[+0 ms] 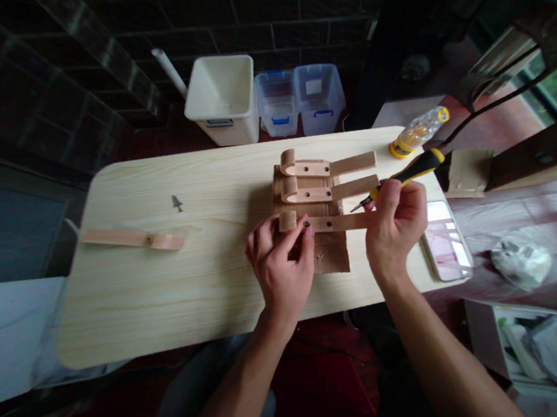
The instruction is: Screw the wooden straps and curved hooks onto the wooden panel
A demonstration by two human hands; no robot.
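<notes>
A wooden rack lies on the table, with three curled wooden hooks fixed across a brown wooden board [331, 259]. My left hand [281, 261] is at the nearest hook [319, 225]; its thumb and index finger pinch a small dark screw [306, 223] at a hole in that hook. The middle hook [317, 194] and the far hook [314, 167] each show two dark screw heads or holes. In my right hand [397, 222] is a black and yellow screwdriver [409, 171], tilted, its tip pointing left above the nearest hook and apart from the screw.
On the table's left lie a loose wooden hook [132, 238] and several screws [177, 203]. A clear bit case with yellow ends [420, 132] and a phone [445, 241] sit at the right. Beyond the table [208, 295] stand a white bin [220, 85] and two clear boxes [277, 99].
</notes>
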